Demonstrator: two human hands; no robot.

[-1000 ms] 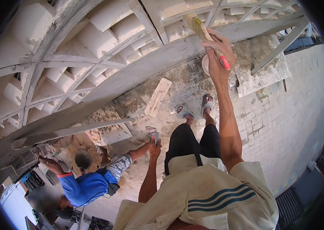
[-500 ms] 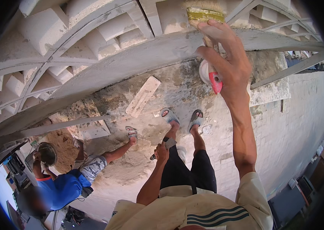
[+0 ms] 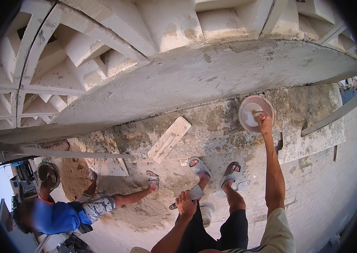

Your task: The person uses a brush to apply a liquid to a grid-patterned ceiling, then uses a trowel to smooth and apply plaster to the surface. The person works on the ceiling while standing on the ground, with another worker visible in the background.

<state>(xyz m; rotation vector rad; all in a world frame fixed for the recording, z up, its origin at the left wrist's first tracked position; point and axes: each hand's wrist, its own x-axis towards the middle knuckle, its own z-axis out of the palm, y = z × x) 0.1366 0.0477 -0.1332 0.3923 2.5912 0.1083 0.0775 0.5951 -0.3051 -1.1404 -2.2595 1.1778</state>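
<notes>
My right hand [image 3: 264,122] is closed on a paintbrush, only a small part of which shows. It reaches into a pinkish bucket [image 3: 273,110] with whitish liquid inside, and the bristles are hidden there. The bucket stands on the stained ledge at the foot of the wall. Lower down, in front of my legs, my left hand [image 3: 185,205] is wrapped round a trowel [image 3: 196,192]. Its flat grey blade sticks out to the right and a dark handle end shows at the left.
A patterned concrete block wall [image 3: 115,25] curves across the top. A pale wooden board [image 3: 169,139] lies on the ledge. A small white bucket [image 3: 206,214] stands by my legs. At left, a co-worker in blue [image 3: 62,217] holds a dark round pail [image 3: 48,173] near a sand heap [image 3: 76,177].
My right hand has come down from the block wall with the paintbrush and now dips it into the bucket. My left hand still holds the trowel. The view has tilted down.
</notes>
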